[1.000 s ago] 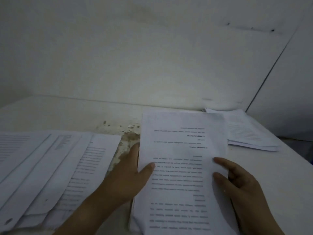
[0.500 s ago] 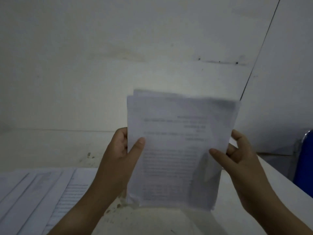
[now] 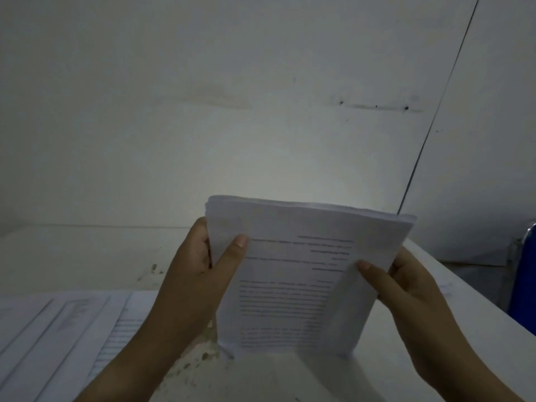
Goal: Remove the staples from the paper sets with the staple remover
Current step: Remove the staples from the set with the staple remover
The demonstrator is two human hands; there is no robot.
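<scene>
paper stack (image 3: 295,274) upright on table (image 3: 261,378) | loose sheets (image 3: 58,329) left

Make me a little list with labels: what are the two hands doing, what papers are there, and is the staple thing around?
Held: thick white stack of printed paper, upright, lower edge at the white table
Left hand: grips the stack's left edge, thumb in front
Right hand: grips the right edge, thumb in front
On table, left: loose white printed sheets
Staple remover: not in view
</scene>
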